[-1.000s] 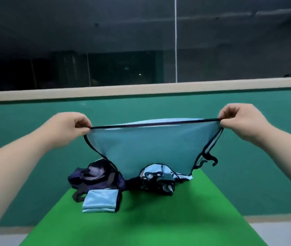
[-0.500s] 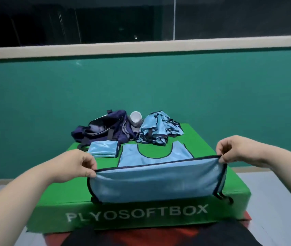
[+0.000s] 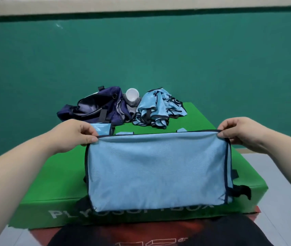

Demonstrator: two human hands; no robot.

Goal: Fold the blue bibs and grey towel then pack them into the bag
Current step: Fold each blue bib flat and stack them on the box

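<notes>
Near the front edge of the green box, both hands hold one blue bib up by its dark-trimmed top hem. The left hand pinches the left corner between thumb and fingers, and the right hand pinches the right corner the same way. The bib hangs as a flat panel. Its lower edge covers part of the white lettering on the box's near side, and black ties stick out at its right. At the far end of the box, an open dark blue bag sits on the left and a heap of bibs lies on the right, with a white cup between them. Grey cloth under the cup may be the towel, but most of it is hidden. A folded bib lies just in front of the bag, partly behind the left hand.
</notes>
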